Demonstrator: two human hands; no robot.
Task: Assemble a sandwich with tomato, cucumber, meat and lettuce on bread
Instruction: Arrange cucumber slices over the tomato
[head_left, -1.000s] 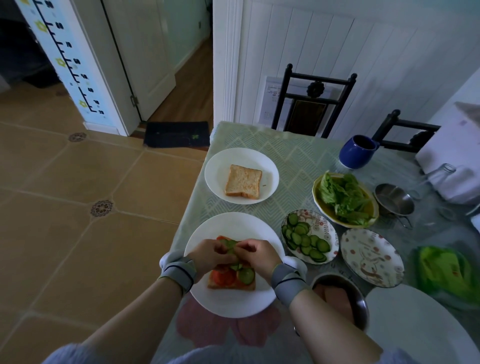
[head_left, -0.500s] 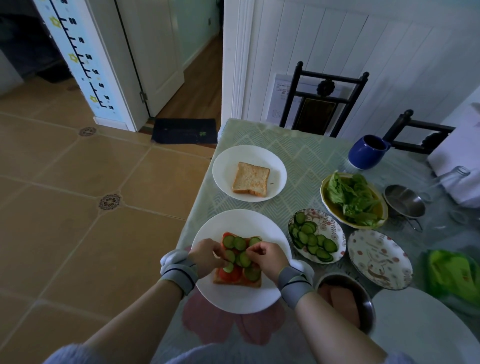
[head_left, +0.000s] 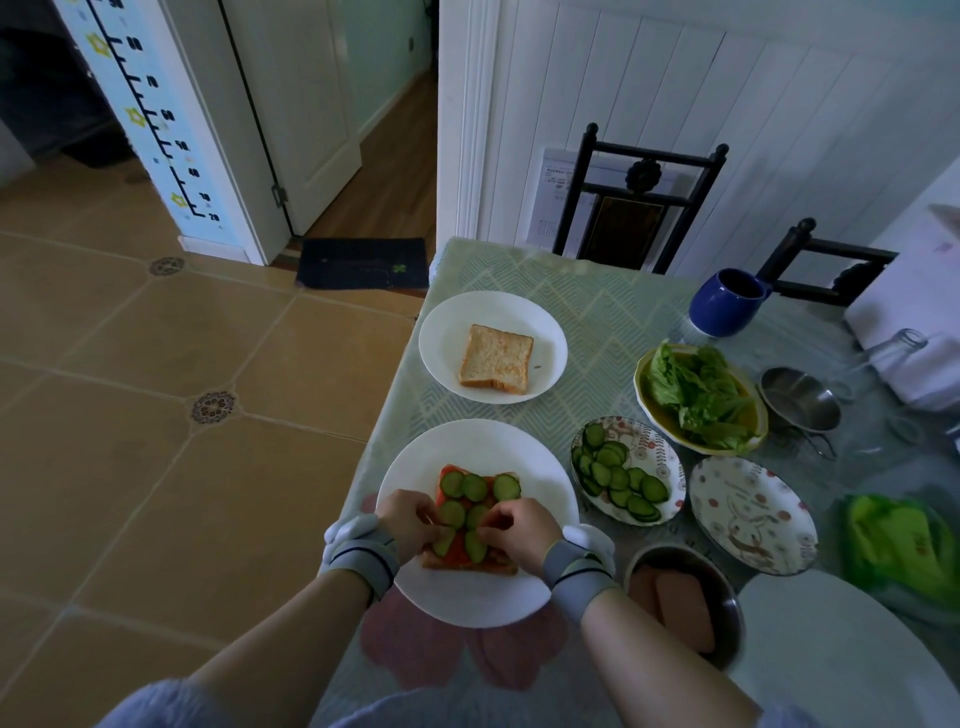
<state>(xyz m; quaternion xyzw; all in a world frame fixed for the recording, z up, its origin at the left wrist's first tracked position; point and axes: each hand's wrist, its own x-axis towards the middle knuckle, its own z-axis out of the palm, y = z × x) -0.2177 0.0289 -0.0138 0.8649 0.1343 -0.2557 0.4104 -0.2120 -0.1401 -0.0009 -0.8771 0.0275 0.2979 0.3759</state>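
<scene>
Green-clothed table (head_left: 597, 301): left hand (head_left: 410, 522) and right hand (head_left: 519, 527), fingers curled, pinch cucumber slices (head_left: 470, 506) on the bread (head_left: 467, 561), near the table's left edge.

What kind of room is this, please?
Probably a home dining area: a clothed table with wooden chairs, a child's height chart by the door, and plates of sandwich food.

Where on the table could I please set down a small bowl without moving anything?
Bare cloth lies between the bread plate and the blue mug, up to the far edge. It is crowded to the right, where the cucumber plate, lettuce dish and patterned plate nearly touch.
</scene>
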